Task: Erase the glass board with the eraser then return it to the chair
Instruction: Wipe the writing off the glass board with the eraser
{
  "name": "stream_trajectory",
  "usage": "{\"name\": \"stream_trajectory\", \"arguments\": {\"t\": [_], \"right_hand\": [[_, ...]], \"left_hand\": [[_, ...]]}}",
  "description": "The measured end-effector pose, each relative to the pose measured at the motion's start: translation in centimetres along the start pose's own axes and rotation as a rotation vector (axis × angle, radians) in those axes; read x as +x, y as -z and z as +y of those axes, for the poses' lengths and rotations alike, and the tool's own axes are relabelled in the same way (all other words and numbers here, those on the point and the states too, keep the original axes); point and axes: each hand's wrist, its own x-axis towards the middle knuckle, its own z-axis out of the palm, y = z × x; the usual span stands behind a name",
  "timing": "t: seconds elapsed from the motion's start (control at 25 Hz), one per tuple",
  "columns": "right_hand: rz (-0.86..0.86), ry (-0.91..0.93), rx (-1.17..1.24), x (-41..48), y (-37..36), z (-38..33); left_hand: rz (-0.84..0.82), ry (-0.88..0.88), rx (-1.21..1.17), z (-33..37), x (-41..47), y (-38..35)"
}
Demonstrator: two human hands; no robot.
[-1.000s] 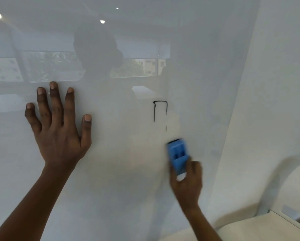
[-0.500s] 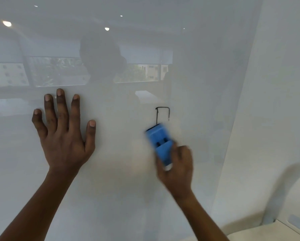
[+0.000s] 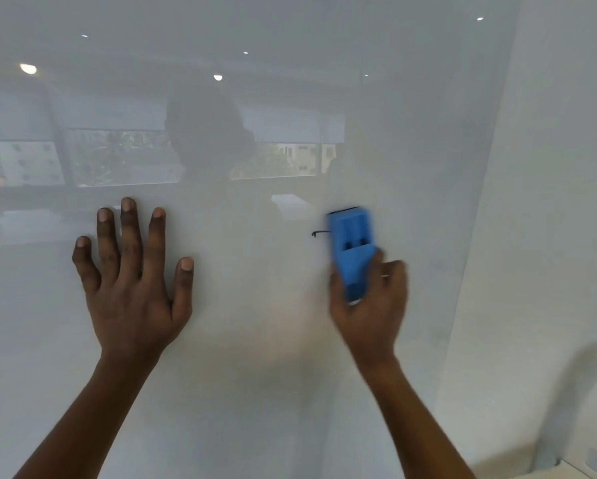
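Observation:
The glass board [image 3: 255, 340] fills most of the view and mirrors the room behind me. My right hand [image 3: 369, 305] grips a blue eraser [image 3: 351, 247] and presses it flat on the glass, blurred by motion. A short black marker stroke [image 3: 319, 233] sticks out just left of the eraser; the eraser hides whatever else is left of the mark. My left hand [image 3: 134, 271] lies flat on the glass with fingers spread, holding nothing, well to the left of the eraser.
A plain white wall [image 3: 549, 202] meets the board's right edge. A sliver of the white chair [image 3: 594, 468] shows at the bottom right corner, below and right of my right arm.
The eraser has swept up and right over the black mark, leaving only a short stroke showing. The left hand stays flat on the glass. The view has tilted up, so less chair shows.

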Motion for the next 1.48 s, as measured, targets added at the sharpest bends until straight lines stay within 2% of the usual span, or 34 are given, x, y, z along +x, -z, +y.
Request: {"name": "stream_trajectory", "arguments": {"t": [0.08,0.12,0.2,0.28,0.36,0.44,0.56,0.64,0.68,0.84,0.88,0.92,1.0,1.08,1.16,1.2,1.24,1.28,1.36,1.44,1.48], "right_hand": [[0.09,-0.272,0.04,2.9,-0.1,0.4],[0.109,-0.313,0.042,3.5,-0.4,-0.7],[0.091,-0.127,0.054,2.9,-1.1,-4.3],[-0.031,0.203,0.057,-0.1,-1.4,-7.3],[-0.098,0.383,0.004,-1.4,-1.2,-7.0],[-0.033,0.265,-0.027,-0.1,-0.9,-4.1],[0.104,-0.187,0.003,4.3,-0.1,-0.7],[0.141,-0.319,0.022,5.8,-0.4,-1.9],[0.137,-0.26,0.028,5.6,-0.7,-3.4],[-0.078,0.301,0.02,0.3,-1.1,-8.4],[-0.102,0.378,-0.007,-0.1,-0.9,-7.5],[-0.08,0.38,-0.034,0.2,-0.8,-6.0],[0.0,0.193,-0.058,1.2,-0.1,-2.0],[0.092,-0.135,-0.009,3.4,0.3,0.6],[0.171,-0.402,0.049,6.1,-0.2,0.3],[0.194,-0.448,0.063,7.1,-0.6,-1.0],[0.205,-0.405,0.07,7.4,-1.1,-2.8],[0.186,-0.275,0.072,7.0,-1.4,-4.9],[0.051,0.095,0.056,4.0,-1.6,-8.8],[-0.089,0.387,0.019,1.2,-1.3,-9.3],[-0.102,0.44,-0.001,0.8,-1.1,-8.0]], "left_hand": [[0.007,0.01,0.013,0.4,0.0,0.0],[0.006,0.015,0.013,0.5,0.0,0.0],[0.005,0.017,0.014,0.4,0.0,-0.1],[-0.003,0.013,0.006,0.2,-0.1,-0.1],[-0.009,-0.001,-0.011,0.0,0.0,0.0],[-0.005,-0.005,-0.009,-0.1,-0.1,0.0],[0.005,-0.002,0.014,0.1,-0.1,0.0],[0.003,0.014,0.019,0.4,-0.1,-0.1],[0.003,0.016,0.012,0.4,-0.2,-0.1],[0.003,0.005,-0.009,0.0,-0.1,-0.2],[0.001,0.004,-0.013,-0.1,-0.2,-0.1],[0.007,-0.008,-0.018,-0.3,-0.1,-0.1],[-0.002,-0.007,-0.011,-0.3,-0.1,-0.1],[-0.01,-0.005,-0.006,0.1,-0.3,-0.1],[-0.012,-0.003,0.013,0.2,-0.2,-0.2],[-0.012,-0.002,0.02,0.2,-0.2,-0.2],[-0.011,-0.002,0.015,0.2,-0.3,-0.3],[-0.01,-0.003,0.008,0.2,-0.3,-0.3],[-0.009,-0.012,-0.007,0.0,-0.3,-0.3],[-0.017,-0.019,-0.022,-0.2,-0.3,-0.2],[-0.019,-0.021,-0.027,-0.3,-0.3,-0.1]]}}
